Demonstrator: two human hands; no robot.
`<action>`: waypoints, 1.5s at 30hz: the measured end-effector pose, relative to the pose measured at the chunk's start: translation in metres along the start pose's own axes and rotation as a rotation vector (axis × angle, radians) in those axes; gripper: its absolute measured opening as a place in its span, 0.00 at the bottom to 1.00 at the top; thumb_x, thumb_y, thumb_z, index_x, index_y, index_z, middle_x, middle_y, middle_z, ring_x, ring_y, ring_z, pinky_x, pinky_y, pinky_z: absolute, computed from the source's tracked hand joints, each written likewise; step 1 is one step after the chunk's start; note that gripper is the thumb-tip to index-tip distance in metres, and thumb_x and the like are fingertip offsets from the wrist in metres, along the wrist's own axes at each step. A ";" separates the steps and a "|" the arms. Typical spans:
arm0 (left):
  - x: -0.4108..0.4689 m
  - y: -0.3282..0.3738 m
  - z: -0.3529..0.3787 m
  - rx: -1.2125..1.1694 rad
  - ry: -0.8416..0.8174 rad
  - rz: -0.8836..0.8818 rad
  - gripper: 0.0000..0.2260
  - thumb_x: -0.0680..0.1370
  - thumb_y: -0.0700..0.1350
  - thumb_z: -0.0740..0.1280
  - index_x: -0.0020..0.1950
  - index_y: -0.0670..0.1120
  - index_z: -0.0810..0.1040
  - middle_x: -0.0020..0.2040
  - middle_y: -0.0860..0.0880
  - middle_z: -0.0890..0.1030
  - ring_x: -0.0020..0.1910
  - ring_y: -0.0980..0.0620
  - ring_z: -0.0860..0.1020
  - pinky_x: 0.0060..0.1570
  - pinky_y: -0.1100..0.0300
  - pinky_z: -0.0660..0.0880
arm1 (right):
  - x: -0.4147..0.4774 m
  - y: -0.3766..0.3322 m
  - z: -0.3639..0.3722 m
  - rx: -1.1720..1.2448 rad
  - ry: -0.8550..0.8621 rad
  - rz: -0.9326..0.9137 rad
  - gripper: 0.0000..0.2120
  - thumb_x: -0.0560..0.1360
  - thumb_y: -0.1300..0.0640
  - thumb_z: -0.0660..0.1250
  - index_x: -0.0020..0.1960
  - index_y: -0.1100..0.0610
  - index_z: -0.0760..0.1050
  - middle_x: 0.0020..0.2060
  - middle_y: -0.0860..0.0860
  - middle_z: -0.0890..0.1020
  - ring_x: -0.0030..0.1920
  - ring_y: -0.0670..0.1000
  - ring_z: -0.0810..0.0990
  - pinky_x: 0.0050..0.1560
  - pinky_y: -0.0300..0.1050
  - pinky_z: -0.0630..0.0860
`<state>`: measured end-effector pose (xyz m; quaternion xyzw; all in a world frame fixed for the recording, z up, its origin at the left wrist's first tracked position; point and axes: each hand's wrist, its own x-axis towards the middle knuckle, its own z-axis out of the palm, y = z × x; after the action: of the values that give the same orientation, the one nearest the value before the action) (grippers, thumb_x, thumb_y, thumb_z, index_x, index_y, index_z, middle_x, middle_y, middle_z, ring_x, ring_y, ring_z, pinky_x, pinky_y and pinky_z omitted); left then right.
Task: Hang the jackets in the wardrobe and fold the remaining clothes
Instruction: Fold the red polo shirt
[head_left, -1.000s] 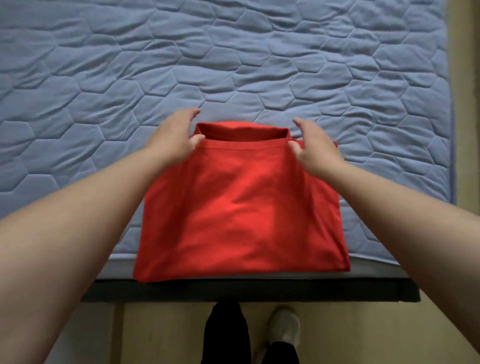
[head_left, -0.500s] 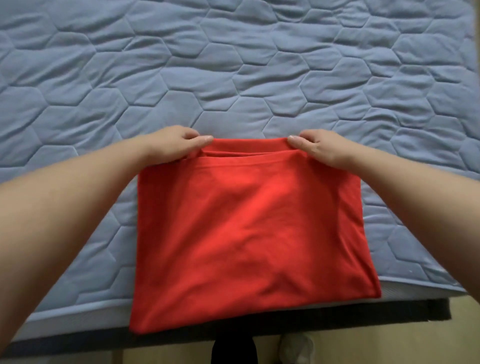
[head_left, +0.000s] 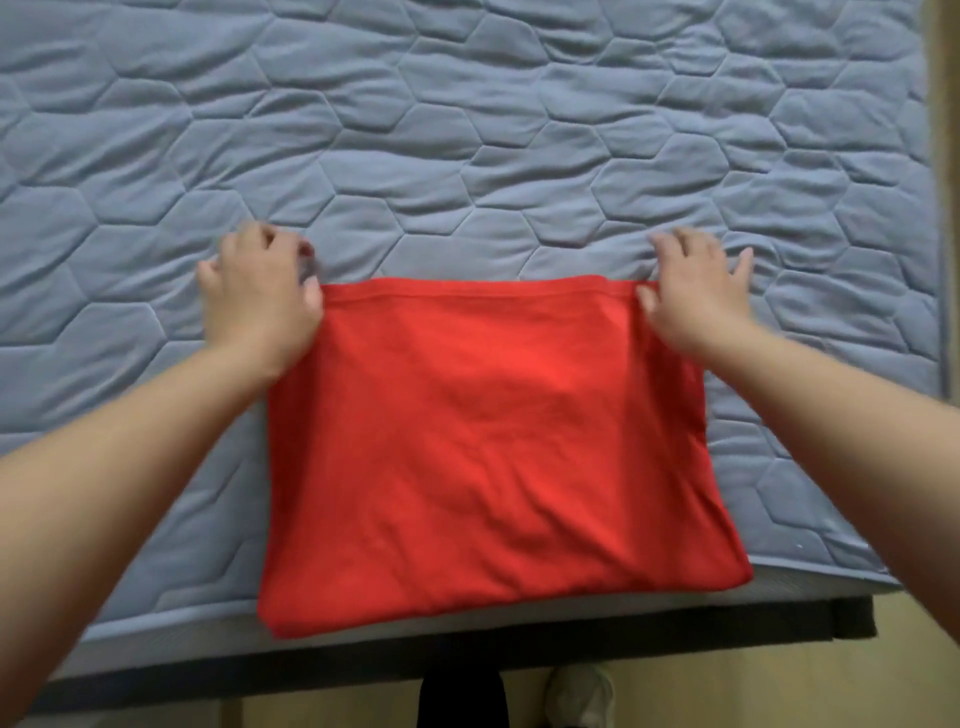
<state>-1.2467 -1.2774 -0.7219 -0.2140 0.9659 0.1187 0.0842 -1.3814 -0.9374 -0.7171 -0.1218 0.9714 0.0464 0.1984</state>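
Note:
A red garment (head_left: 483, 447) lies folded into a flat rectangle on the blue quilted mattress (head_left: 467, 156), its near edge at the bed's front. My left hand (head_left: 260, 301) is at the far left corner, with its fingers loosely curled over the mattress and its thumb against the cloth's corner. My right hand (head_left: 696, 291) is at the far right corner. Its fingers are spread out onto the mattress and its thumb touches the red edge. No cloth shows between the fingers of either hand.
The dark bed frame (head_left: 675, 639) runs along the front below the mattress. Beyond it is the wooden floor, with my dark trouser leg (head_left: 457, 701) and a light shoe (head_left: 579, 696). A strip of floor (head_left: 948, 208) shows past the bed's right side.
My hands have slid apart along the garment's far edge, from near its middle out to the two corners. The raised fold at that edge now lies flat.

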 end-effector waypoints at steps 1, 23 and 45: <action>-0.014 0.015 0.004 -0.050 0.095 0.017 0.19 0.75 0.46 0.63 0.65 0.44 0.73 0.66 0.40 0.70 0.68 0.40 0.67 0.65 0.42 0.61 | -0.013 -0.014 0.005 0.099 0.119 0.008 0.28 0.77 0.51 0.61 0.75 0.55 0.59 0.75 0.56 0.60 0.76 0.57 0.55 0.72 0.66 0.46; -0.259 0.120 0.053 -0.685 -0.152 -0.532 0.03 0.74 0.43 0.66 0.41 0.49 0.77 0.37 0.53 0.80 0.40 0.51 0.79 0.41 0.60 0.73 | -0.024 -0.099 0.036 -0.182 -0.104 -0.432 0.32 0.74 0.50 0.62 0.74 0.58 0.55 0.70 0.62 0.63 0.74 0.61 0.58 0.69 0.73 0.46; -0.212 0.095 -0.050 -1.859 0.370 -1.005 0.11 0.73 0.30 0.60 0.39 0.45 0.73 0.27 0.54 0.79 0.28 0.59 0.76 0.31 0.69 0.73 | 0.010 -0.068 -0.146 0.788 -0.808 -0.283 0.13 0.69 0.49 0.72 0.51 0.51 0.75 0.38 0.46 0.75 0.39 0.44 0.73 0.45 0.41 0.70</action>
<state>-1.1041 -1.1242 -0.6101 -0.5819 0.2955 0.7250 -0.2200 -1.4280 -1.0255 -0.5901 -0.1399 0.7370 -0.3026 0.5880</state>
